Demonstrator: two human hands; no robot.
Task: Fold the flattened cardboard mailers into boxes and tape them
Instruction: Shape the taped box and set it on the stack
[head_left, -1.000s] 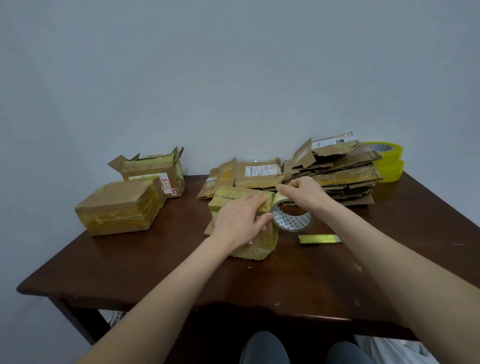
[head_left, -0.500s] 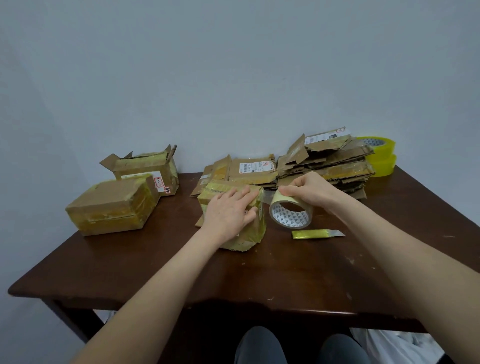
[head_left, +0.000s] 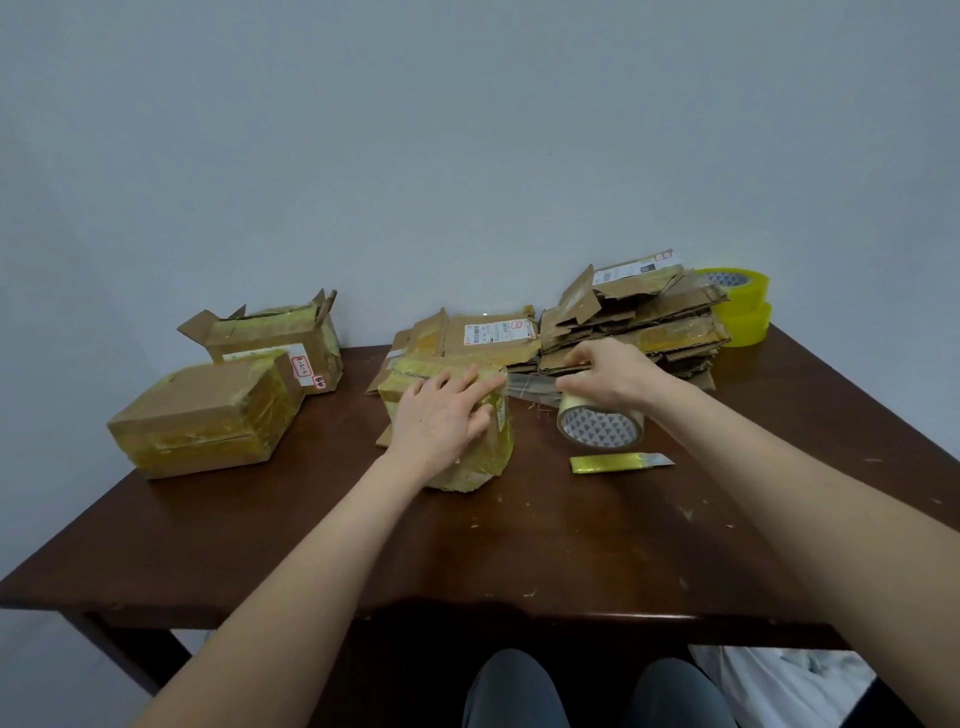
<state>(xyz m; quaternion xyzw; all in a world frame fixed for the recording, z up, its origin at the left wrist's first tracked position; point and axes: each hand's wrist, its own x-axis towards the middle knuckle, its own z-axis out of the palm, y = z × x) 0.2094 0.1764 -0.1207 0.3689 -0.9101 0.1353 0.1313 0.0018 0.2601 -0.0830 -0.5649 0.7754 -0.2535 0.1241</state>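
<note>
A small folded cardboard box (head_left: 478, 457), wrapped in yellowish tape, stands at the middle of the dark wooden table (head_left: 519, 545). My left hand (head_left: 441, 415) presses flat on its top with straight fingers. My right hand (head_left: 608, 376) grips a roll of clear tape (head_left: 600, 423) just right of the box. A stretched strip of tape (head_left: 530, 388) runs from the roll to the box's top right edge. Flattened mailers lie in a stack (head_left: 639, 325) behind my right hand, and more flat mailers (head_left: 467, 338) lie behind the box.
A taped box (head_left: 208, 415) and an open-flapped box (head_left: 280, 338) sit at the left. Two yellow tape rolls (head_left: 740, 304) are stacked at the back right corner. A yellow-handled cutter (head_left: 618, 461) lies on the table right of the small box.
My right hand has pulled the tape roll to the right, away from the box, drawing out a strip of tape. My left hand stays pressed on the box.
</note>
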